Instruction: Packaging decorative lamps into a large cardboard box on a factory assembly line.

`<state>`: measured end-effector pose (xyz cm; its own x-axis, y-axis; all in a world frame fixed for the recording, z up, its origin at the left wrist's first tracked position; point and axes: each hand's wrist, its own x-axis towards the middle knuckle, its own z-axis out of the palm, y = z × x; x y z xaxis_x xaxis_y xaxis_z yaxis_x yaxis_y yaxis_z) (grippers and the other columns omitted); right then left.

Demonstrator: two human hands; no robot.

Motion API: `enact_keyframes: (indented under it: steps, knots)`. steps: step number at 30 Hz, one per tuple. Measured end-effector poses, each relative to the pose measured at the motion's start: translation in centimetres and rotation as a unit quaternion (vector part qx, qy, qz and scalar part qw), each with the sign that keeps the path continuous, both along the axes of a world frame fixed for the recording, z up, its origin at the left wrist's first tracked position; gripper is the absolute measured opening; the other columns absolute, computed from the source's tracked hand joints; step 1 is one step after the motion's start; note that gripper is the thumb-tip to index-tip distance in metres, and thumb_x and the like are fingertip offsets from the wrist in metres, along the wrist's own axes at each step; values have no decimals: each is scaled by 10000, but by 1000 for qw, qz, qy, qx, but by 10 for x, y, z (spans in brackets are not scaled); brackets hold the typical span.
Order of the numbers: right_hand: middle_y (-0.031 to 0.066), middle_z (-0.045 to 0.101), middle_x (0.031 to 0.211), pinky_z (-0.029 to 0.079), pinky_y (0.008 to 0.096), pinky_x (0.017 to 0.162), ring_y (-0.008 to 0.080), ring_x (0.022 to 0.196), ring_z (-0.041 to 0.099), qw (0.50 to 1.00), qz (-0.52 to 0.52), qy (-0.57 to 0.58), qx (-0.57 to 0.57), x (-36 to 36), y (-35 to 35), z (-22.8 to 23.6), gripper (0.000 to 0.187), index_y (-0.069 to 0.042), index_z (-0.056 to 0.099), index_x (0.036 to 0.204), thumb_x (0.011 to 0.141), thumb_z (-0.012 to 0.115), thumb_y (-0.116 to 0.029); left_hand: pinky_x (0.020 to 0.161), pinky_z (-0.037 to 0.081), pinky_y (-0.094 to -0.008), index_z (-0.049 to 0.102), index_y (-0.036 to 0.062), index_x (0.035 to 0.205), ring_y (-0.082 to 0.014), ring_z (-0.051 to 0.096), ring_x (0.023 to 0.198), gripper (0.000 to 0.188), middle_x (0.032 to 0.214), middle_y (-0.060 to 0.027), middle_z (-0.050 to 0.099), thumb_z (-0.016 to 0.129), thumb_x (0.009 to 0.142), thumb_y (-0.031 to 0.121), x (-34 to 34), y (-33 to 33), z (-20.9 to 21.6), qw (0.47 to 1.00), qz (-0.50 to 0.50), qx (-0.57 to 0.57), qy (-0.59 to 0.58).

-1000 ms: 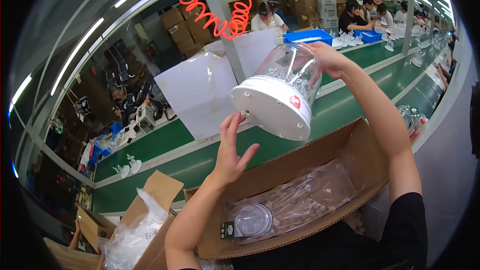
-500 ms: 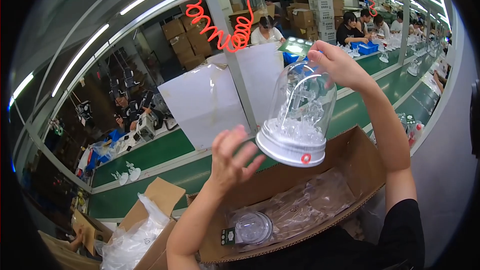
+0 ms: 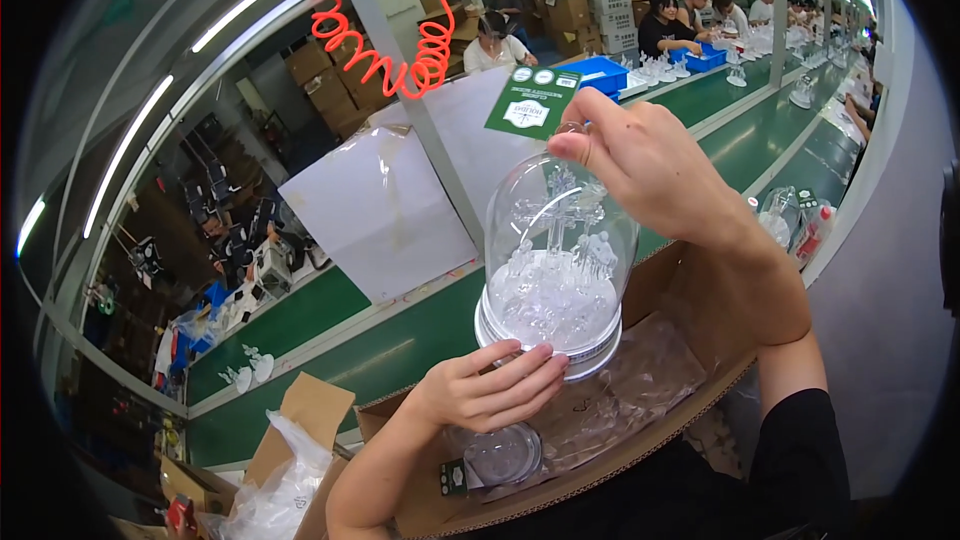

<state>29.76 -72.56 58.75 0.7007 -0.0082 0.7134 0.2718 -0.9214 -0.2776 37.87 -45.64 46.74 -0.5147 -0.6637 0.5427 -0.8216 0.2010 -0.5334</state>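
A clear dome ornament [image 3: 555, 275] with a white round base hangs upright above an open cardboard box. Inside the dome stand a transparent cross and small clear figures. My right hand [image 3: 640, 155] pinches the loop at the dome's top, where a green hang tag [image 3: 533, 103] sticks out to the left. My left hand [image 3: 495, 387] has its fingers laid against the front of the white base, the palm below it partly hidden. Under the ornament, the cardboard box [image 3: 735, 365] holds another dome [image 3: 502, 455] lying with its own dark green tag, beside clear plastic wrap [image 3: 640, 395].
A smaller carton [image 3: 318, 405] with plastic bags stands at lower left. Behind runs a green conveyor [image 3: 370, 350] with a metal post [image 3: 440, 160] and white boards [image 3: 385, 215]. Red coiled hose [image 3: 400, 75] hangs overhead. Co-workers sit along the line beyond, near blue bins [image 3: 705, 58].
The ornament has come down and left, now more upright with its tag facing me. My left hand, free beside it before, has moved under and against the base. The view has shifted slightly.
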Motion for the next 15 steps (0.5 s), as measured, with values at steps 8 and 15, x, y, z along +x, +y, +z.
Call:
enact_keyframes:
  steps: [8, 15]
  knots:
    - [173, 654, 692, 460, 408, 572, 352, 612, 641, 999, -14, -4, -39, -18, 13, 3, 209, -2, 608, 1040, 1005, 651, -204, 875, 528, -315, 713, 191, 968, -135, 676, 1128, 79, 1237, 24, 715, 741, 895, 176, -7, -1, -9, 999, 13, -11, -43]
    - [120, 680, 824, 489, 357, 695, 230, 736, 662, 993, 18, 114, 28, -24, 0, 20, 197, -34, 615, 1072, 1046, 601, -228, 929, 503, -411, 571, 135, 1200, -232, 653, 1114, 306, 1237, -73, 677, 646, 1000, 355, 21, 10, -9, 981, -65, -143, 112]
